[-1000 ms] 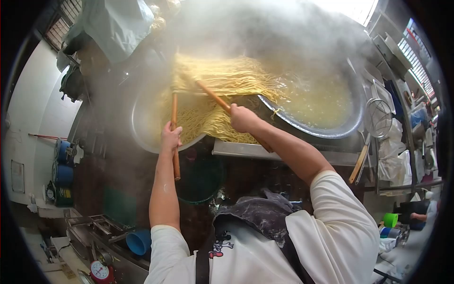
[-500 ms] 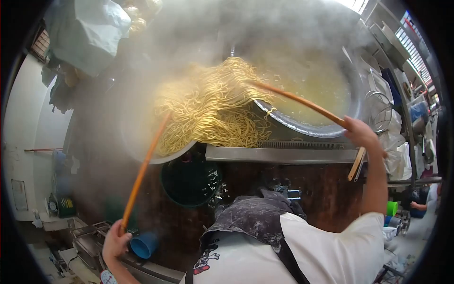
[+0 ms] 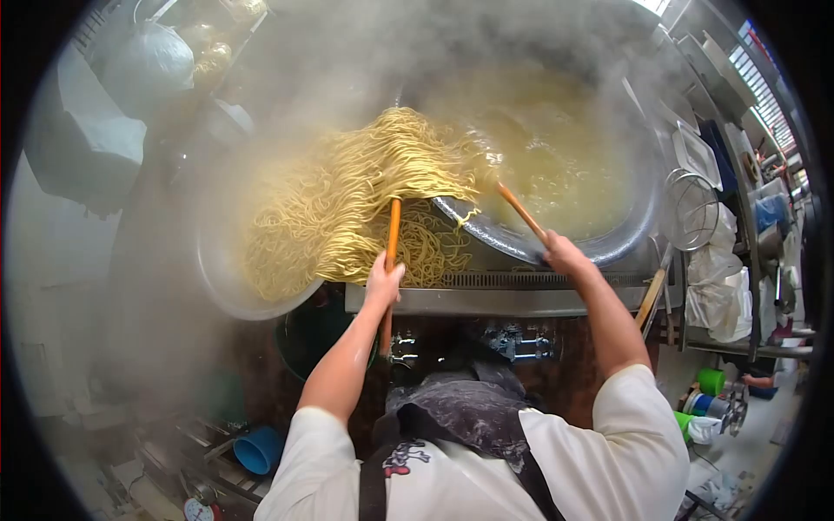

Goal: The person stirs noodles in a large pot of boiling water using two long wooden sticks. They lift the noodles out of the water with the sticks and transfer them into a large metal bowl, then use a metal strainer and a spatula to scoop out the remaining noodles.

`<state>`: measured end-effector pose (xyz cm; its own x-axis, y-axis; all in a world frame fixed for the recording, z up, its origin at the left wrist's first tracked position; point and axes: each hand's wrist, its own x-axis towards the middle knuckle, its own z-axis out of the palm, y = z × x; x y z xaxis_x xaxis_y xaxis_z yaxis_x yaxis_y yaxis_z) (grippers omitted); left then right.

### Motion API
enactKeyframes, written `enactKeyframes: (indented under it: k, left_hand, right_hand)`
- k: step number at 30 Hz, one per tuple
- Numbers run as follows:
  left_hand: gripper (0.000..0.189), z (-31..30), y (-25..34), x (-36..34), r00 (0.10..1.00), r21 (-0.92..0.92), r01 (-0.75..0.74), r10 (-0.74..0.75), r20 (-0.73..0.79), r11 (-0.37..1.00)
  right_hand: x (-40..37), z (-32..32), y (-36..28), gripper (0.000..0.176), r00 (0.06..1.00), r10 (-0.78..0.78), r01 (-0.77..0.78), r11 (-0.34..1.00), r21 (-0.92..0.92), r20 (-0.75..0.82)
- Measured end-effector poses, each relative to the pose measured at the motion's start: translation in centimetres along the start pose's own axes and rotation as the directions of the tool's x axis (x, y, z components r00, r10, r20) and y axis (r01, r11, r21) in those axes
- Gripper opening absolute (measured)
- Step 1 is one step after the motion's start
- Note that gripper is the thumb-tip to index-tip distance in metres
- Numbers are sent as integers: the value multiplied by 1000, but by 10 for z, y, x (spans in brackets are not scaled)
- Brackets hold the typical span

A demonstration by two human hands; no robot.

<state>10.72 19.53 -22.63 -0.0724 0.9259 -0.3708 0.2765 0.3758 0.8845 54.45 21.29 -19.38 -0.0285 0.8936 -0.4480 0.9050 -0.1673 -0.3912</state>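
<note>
My left hand [image 3: 382,282] is closed around a long wooden stick [image 3: 394,230], whose far end goes in under a heap of yellow noodles [image 3: 382,165]. My right hand [image 3: 565,253] grips a second wooden stick [image 3: 523,213]; its tip points into the cloudy, bubbling water [image 3: 565,148] of a big metal pot [image 3: 526,249]. The noodles drape from the pot's left rim across a metal ledge [image 3: 417,300] into a wide pale basin [image 3: 243,310]. Steam hides the far edges of pot and basin.
A dark tub [image 3: 295,347] stands below the ledge. A blue bucket [image 3: 259,449] and a dial scale [image 3: 200,509] are at lower left. Right of the pot are a wire strainer [image 3: 692,208], plastic bags [image 3: 721,286] and shelving. Another person's arm [image 3: 758,380] shows at far right.
My left hand has moved right and up, now gripping its stick close to the noodles. My right hand has come left, and its stick has left the noodles for the pot. The noodle heap has shifted left.
</note>
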Motion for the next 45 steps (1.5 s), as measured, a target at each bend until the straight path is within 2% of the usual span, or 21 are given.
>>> enactKeyframes:
  k: [3,9,11,16,18,20,21,23,24,26,27,28,30,31,32,33,34,35,38,41,45]
  left_hand:
    - [43,18,13,49,996,-95,-58,51,-77,994]
    - [37,-15,27,31,980,-208,-156,125,-155,966]
    - [46,-45,27,26,981,-255,-188,168,-98,948]
    - [72,-129,38,-13,963,-261,-198,138,-231,945]
    - [72,-164,51,-35,953,-280,-185,102,-287,942]
    - [73,-199,45,-50,940,-291,-169,65,-334,942]
    - [69,-220,38,-57,937,-286,-113,6,-350,952]
    - [60,-260,15,-67,948,-288,-31,-63,-312,957]
    - [55,-276,-7,-79,964,-292,5,-83,-254,956]
    - [46,-296,-46,-117,937,-157,166,-205,-283,974]
    - [46,-316,-86,-137,946,-89,183,-200,-254,979]
    - [51,-324,-76,-180,919,84,294,-257,-299,952]
    - [56,-368,-108,-253,902,-7,276,-262,-342,961]
    - [57,-401,-118,-292,916,151,259,-193,-350,954]
    - [59,-408,-67,-339,913,-11,340,-332,-237,941]
    - [58,-414,-40,-373,875,102,409,-358,-324,907]
    - [57,-414,-5,-399,874,86,433,-394,-283,898]
    - [57,-407,23,-414,869,67,459,-431,-243,886]
    - [57,-336,88,-388,891,83,445,-431,-144,892]
    - [54,-259,101,-325,833,92,514,-522,186,853]
    - [49,-171,83,-262,782,161,531,-554,284,832]
  right_hand:
    - [19,31,-29,34,988,-94,110,984,142,-120]
    - [0,19,-124,35,988,-66,99,964,248,-142]
    - [-11,14,-161,34,981,-87,133,952,276,-174]
    - [-26,12,-287,38,917,-329,374,907,195,-227]
    - [-41,2,-359,33,883,-470,456,849,268,-11]
    - [-57,16,-416,25,818,-561,538,825,-172,-131]
    - [-62,29,-434,25,817,-561,539,825,-167,-135]
    - [-62,57,-451,25,895,-442,445,892,79,-62]
    - [-56,76,-439,25,895,-442,446,891,82,-63]
    - [-37,100,-391,26,759,-650,624,744,-239,-39]
    - [-43,88,-367,29,809,-588,568,768,-297,27]
    - [-51,68,-340,31,852,-515,511,783,-355,89]
    - [-60,16,-266,27,877,-479,438,819,-371,-22]
    - [-79,-21,-235,26,920,-392,359,854,-376,-13]
    - [-97,-63,-207,24,969,-237,245,900,-360,66]
    - [-116,-93,-169,24,975,-219,190,894,-406,-25]
    - [-139,-127,-148,27,1000,-8,-3,938,-347,-30]
    - [-152,-150,-107,28,995,-3,-34,931,-362,-100]
    - [-169,-206,-7,30,980,119,-155,958,-241,-157]
    - [-140,-235,56,25,955,208,-270,904,-331,-213]
    - [-58,-205,108,24,988,149,-152,894,-421,-41]
